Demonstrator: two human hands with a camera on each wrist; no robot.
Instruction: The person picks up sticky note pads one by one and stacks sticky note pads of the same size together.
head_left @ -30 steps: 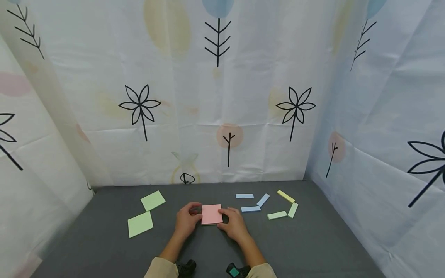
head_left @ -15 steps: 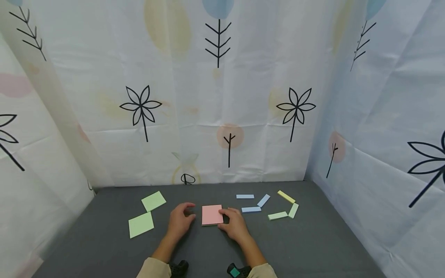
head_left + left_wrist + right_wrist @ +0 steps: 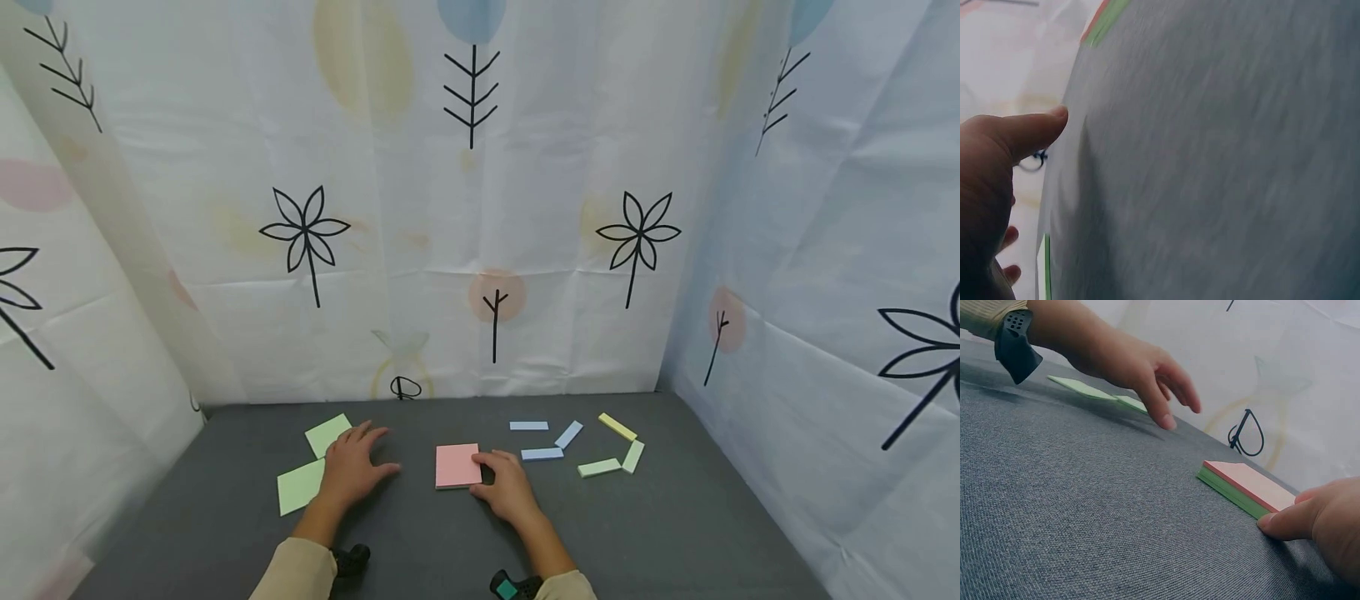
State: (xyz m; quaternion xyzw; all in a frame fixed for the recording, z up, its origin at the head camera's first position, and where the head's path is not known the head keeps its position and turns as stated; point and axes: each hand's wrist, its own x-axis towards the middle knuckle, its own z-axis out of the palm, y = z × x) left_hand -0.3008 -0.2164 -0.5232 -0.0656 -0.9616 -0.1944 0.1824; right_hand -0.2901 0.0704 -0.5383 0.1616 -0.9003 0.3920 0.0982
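A square stack of sticky notes (image 3: 456, 467), pink on top, lies in the middle of the table. My right hand (image 3: 512, 487) holds it at its right edge between thumb and fingers. Green layers show under the pink one in the right wrist view, with the thumb (image 3: 1285, 524) against the stack's near side. On the left are two square green sticky notes, a far one (image 3: 324, 435) and a near one (image 3: 298, 487). My left hand (image 3: 349, 468), fingers spread and holding nothing, overlaps their right edges in the head view.
Right of the stack lie several narrow strips: blue ones (image 3: 542, 454), green ones (image 3: 598, 467) and a yellow one (image 3: 617, 426). A patterned white curtain (image 3: 555, 333) stands behind the grey table (image 3: 660, 533) and along both sides.
My left hand has let go of the stack's left edge and moved left to the green sticky notes, its fingers spreading. The right hand stays on the stack.
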